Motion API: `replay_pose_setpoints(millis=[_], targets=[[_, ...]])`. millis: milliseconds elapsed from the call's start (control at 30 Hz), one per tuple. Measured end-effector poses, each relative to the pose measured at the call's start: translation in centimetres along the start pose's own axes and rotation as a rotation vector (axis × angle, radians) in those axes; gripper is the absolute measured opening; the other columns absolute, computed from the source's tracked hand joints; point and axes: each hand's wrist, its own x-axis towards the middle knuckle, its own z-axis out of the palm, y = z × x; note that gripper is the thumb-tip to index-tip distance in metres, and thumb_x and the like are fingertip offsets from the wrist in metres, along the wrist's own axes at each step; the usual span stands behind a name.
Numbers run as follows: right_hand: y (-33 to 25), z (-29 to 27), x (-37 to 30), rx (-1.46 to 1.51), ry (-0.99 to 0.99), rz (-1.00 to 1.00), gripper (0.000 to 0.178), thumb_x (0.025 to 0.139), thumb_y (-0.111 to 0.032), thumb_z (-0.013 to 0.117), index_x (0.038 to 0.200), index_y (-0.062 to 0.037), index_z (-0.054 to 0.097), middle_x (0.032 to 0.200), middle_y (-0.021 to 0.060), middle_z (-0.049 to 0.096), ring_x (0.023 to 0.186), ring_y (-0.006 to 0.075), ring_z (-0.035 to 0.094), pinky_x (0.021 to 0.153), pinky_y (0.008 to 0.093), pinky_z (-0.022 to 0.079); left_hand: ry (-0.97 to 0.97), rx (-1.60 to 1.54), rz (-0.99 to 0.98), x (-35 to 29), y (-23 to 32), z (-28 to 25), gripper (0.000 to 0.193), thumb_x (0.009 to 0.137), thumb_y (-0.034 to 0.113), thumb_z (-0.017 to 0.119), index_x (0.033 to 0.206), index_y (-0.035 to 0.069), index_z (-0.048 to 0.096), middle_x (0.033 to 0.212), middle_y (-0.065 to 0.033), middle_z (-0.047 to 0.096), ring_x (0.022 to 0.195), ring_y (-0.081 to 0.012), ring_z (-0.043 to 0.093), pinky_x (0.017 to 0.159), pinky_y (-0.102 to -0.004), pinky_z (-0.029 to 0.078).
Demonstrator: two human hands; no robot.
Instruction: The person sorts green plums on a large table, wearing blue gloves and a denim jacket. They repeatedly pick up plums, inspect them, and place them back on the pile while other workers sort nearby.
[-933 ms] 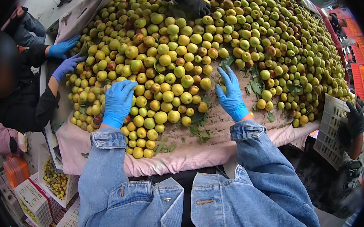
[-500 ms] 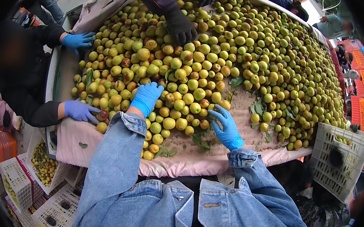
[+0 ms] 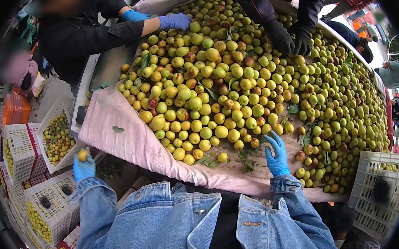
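A large heap of yellow-green jujubes, some with reddish-brown patches, covers a pink cloth on the sorting table. My left hand, in a blue glove, is out past the table's left edge, closed on a single yellowish jujube. It is near a white crate of jujubes. My right hand, also blue-gloved, is low over the cloth near the table's front edge. Its fingers are apart and hold nothing; a few loose jujubes are just beyond the fingertips.
More white crates with jujubes stack up at the left. Another white crate stands tilted at the right front corner. Across the table, a co-worker's purple glove and another's dark gloves are at the heap. Leaves are scattered on the cloth.
My left hand has left the heap and swung left beyond the table edge with a jujube. My right hand stays over the cloth. The view has turned left; the co-workers' hands have shifted.
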Motion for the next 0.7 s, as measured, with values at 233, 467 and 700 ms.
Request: replay_pose_setpoints(millis=[233, 467, 700], targets=[[0.1, 0.4, 0.7, -0.162, -0.004, 0.106, 0.074, 0.073, -0.015, 0.070, 0.139, -0.0172, 0.036, 0.147, 0.0244, 0.013, 0.136, 0.0411, 0.018, 0.110, 0.0464, 0.021, 0.423, 0.196, 0.623, 0.8, 8.2, 5.3, 0.068, 0.090, 0.048, 0.049, 0.144, 0.016, 0.022, 0.145, -0.0159, 0.026, 0.131, -0.0389, 0.031, 0.104, -0.0519, 0.034], [-3.0, 5.8, 4.1, -0.409, -0.215, -0.081, 0.101, 0.059, -0.054, 0.076, 0.142, -0.0218, 0.029, 0.148, 0.0273, 0.005, 0.134, 0.0471, 0.012, 0.105, 0.0650, 0.013, -0.772, 1.752, 0.790, -4.8, -17.0, 20.7, 0.058, 0.083, 0.015, 0.060, 0.137, 0.015, 0.039, 0.140, -0.0099, 0.038, 0.129, -0.0268, 0.036, 0.105, -0.0350, 0.031], [-4.3, 7.7, 5.6, -0.343, -0.164, -0.034, 0.088, 0.063, -0.044, 0.076, 0.140, -0.0275, 0.034, 0.149, 0.0234, 0.009, 0.127, 0.0585, 0.014, 0.104, 0.0607, 0.024, -0.580, 2.028, 0.571, 5.5, -20.2, 23.5, 0.035, 0.075, 0.018, 0.065, 0.106, 0.011, 0.052, 0.109, -0.0157, 0.053, 0.095, -0.0371, 0.056, 0.081, -0.0437, 0.048]])
